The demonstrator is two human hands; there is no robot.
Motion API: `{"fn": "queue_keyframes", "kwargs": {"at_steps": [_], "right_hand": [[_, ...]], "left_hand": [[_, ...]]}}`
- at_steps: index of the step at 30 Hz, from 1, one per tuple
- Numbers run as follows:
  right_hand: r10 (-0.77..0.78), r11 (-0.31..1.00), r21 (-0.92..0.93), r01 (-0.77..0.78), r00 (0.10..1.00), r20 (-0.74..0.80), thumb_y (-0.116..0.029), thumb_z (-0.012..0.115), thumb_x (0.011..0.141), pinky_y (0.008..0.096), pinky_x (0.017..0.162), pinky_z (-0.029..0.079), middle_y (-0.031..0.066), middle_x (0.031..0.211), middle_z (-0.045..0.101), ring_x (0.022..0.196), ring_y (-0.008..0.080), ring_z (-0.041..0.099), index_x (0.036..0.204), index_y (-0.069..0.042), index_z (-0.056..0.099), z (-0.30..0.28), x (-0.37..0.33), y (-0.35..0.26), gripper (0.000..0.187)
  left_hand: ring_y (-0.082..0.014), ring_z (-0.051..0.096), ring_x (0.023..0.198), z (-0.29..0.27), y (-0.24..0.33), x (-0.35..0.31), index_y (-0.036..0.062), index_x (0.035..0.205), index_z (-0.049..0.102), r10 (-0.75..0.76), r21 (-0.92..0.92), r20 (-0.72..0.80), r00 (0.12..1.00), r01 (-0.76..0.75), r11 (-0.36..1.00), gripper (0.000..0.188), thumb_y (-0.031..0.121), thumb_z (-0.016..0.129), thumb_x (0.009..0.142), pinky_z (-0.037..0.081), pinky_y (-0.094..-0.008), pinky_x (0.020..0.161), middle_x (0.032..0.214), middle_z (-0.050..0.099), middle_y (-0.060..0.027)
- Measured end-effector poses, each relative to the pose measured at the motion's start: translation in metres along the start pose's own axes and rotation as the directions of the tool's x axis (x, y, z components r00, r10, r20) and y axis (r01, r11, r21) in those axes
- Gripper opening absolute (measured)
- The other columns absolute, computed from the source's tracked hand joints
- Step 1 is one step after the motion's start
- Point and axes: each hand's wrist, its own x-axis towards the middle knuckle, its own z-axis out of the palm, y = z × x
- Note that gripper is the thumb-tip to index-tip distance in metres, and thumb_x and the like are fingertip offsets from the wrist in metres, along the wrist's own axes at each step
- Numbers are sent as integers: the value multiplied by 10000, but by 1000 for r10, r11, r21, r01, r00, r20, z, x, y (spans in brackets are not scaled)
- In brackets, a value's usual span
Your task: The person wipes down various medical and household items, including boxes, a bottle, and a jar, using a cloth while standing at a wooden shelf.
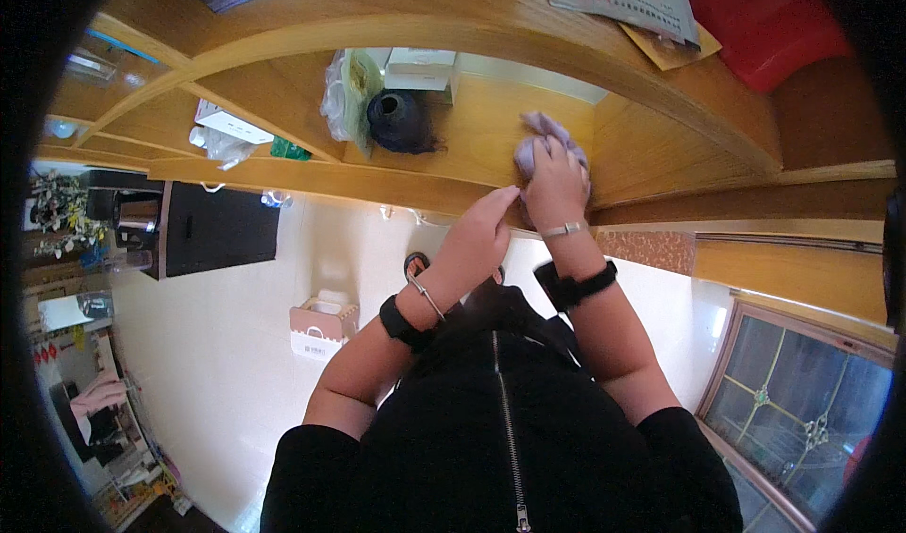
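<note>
On the wooden shelf [481, 129], my right hand [559, 186] is closed over a light purple cloth [547, 125], pressing it against the board near the right side panel. Parts of the cloth stick out past the fingers; the rest is hidden beneath the hand. My left hand [483, 221] is at the shelf's front edge, just left of the right hand, its visible fingers stretched toward the cloth. Its fingertips come close to the cloth, and its palm is out of sight. Farther left on the same shelf stands a dark round vase [401, 122] with a narrow mouth.
Behind the vase are a pale green plastic bag [360, 89] and a white box [420, 68]. A grey packet [623, 0] and a red object [769, 23] lie on the upper level. On the floor sits a brown and white carton [323, 325]; a glazed door [793, 391] is at right.
</note>
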Motion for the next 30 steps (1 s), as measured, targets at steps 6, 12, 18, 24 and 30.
{"fn": "queue_keyframes", "kwargs": {"at_steps": [6, 12, 18, 24, 30], "right_hand": [[138, 989, 30, -143, 983, 122, -166, 571, 775, 411, 826, 455, 67, 1101, 600, 978, 290, 572, 983, -154, 650, 23, 76, -28, 223], [-270, 912, 357, 201, 950, 154, -161, 591, 743, 387, 767, 486, 66, 970, 643, 865, 259, 617, 867, -112, 666, 12, 68, -34, 153], [134, 966, 229, -123, 990, -33, -137, 725, 619, 398, 922, 403, 116, 1083, 587, 1081, 303, 503, 993, -67, 625, -28, 34, -12, 393], [326, 945, -63, -322, 942, 83, -202, 686, 712, 436, 988, 349, 209, 1270, 439, 1181, 361, 421, 1232, 34, 434, -4, 46, 5, 624], [309, 951, -125, -284, 910, 276, -251, 709, 724, 418, 922, 417, 205, 1275, 442, 1114, 361, 485, 1250, 23, 430, -28, 44, -5, 656]], "left_hand": [[-356, 503, 1126, 4, 10, -4, -34, 1199, 499, -99, 23, -32, 995, 100, 995, 391, 11, 470, 811, 395, -373, 965, 1193, 538, -224], [-338, 517, 1121, 2, -2, -17, -11, 1196, 516, -153, 106, -80, 985, 161, 981, 384, 11, 469, 815, 394, -363, 966, 1187, 552, -201], [-325, 524, 1118, -11, 4, -19, 15, 1203, 523, -126, 77, -93, 988, 133, 988, 388, -1, 465, 820, 400, -356, 959, 1184, 556, -193], [-321, 526, 1116, -16, 11, -26, 20, 1206, 522, -128, 23, -71, 989, 130, 991, 391, -5, 468, 820, 410, -352, 948, 1201, 549, -186], [-327, 530, 1105, -24, 0, -35, 19, 1200, 525, -126, 56, -19, 992, 127, 990, 385, -1, 472, 819, 423, -356, 932, 1197, 550, -192]]}}
